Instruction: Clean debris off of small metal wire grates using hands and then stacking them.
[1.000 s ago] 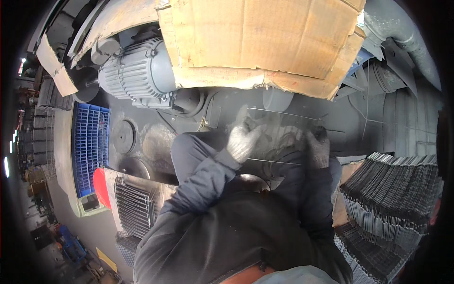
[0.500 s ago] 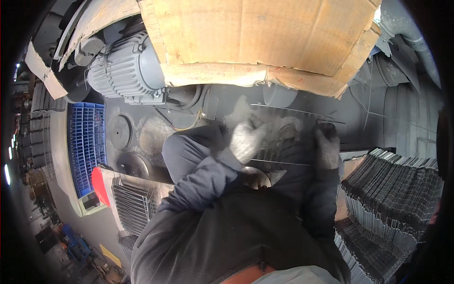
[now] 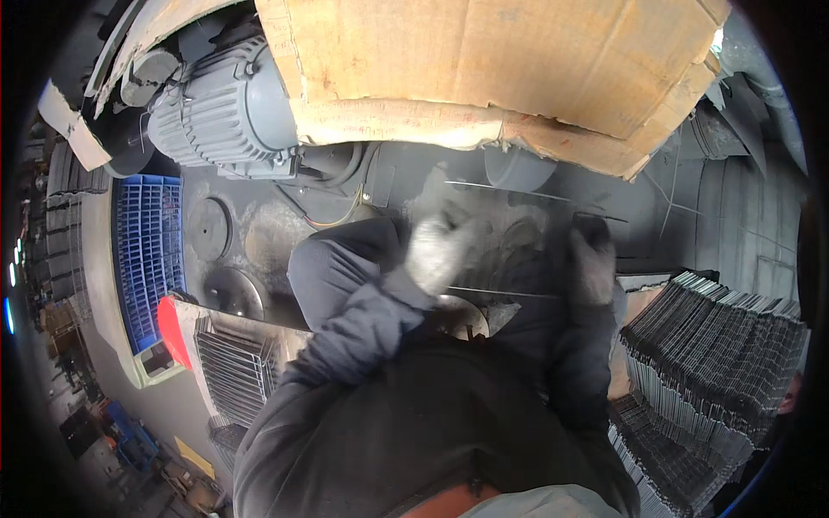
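Note:
My left hand (image 3: 434, 255), in a pale grey glove, is curled at the left side of a thin metal grid panel (image 3: 509, 195). Motion smears this panel, so mainly its light upper and lower edges show. At its right side my right hand (image 3: 594, 266) is closed, its glove dark at the fingertips. The panel spans the gap between both hands, above a dark, dusty surface. Blur hides exactly how the fingers meet it.
A tall stack of dark metal grids (image 3: 712, 341) stands at right. More grids (image 3: 233, 371) lean beside a red disc (image 3: 173, 332) at left. A grey finned motor (image 3: 224, 108) and a cardboard sheet (image 3: 492, 60) occupy the far side. A blue plastic crate (image 3: 151, 259) lies far left.
The view has shifted slightly, so the surroundings sit a little differently. Both hands keep nearly the same places around the blurred panel, and their grip looks unchanged.

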A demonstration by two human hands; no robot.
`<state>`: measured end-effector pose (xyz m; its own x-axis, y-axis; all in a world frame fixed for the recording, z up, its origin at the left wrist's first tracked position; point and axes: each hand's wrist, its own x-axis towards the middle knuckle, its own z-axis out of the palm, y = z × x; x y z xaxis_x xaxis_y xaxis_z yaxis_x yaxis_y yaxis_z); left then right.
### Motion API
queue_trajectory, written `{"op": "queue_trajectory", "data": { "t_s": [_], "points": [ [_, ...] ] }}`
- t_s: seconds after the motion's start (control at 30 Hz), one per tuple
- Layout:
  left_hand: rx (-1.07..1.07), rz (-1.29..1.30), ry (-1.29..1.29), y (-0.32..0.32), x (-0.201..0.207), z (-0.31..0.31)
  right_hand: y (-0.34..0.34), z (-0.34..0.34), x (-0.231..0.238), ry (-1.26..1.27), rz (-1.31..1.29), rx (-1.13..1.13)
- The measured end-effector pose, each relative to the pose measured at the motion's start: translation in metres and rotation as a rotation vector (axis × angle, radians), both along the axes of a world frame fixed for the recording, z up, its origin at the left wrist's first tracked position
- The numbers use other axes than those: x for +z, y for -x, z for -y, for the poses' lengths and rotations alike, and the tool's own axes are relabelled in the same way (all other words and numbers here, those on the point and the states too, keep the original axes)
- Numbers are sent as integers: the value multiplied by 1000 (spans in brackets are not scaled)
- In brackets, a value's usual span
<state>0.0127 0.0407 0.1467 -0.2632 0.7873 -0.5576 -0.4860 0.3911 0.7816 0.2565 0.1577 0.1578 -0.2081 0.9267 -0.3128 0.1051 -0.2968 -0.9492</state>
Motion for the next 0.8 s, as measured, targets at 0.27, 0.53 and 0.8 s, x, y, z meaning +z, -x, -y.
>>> {"op": "queue_trajectory", "data": {
  "t_s": [0.27, 0.53, 0.8],
  "points": [
    [-45, -89, 231, 54, 35, 9, 39, 7, -16, 220, 30, 58],
    [-119, 149, 60, 31, 39, -1, -10, 27, 38, 112, -33, 45],
    [-82, 181, 210, 81, 24, 22, 21, 26, -10, 43, 108, 208]
  ]
}}
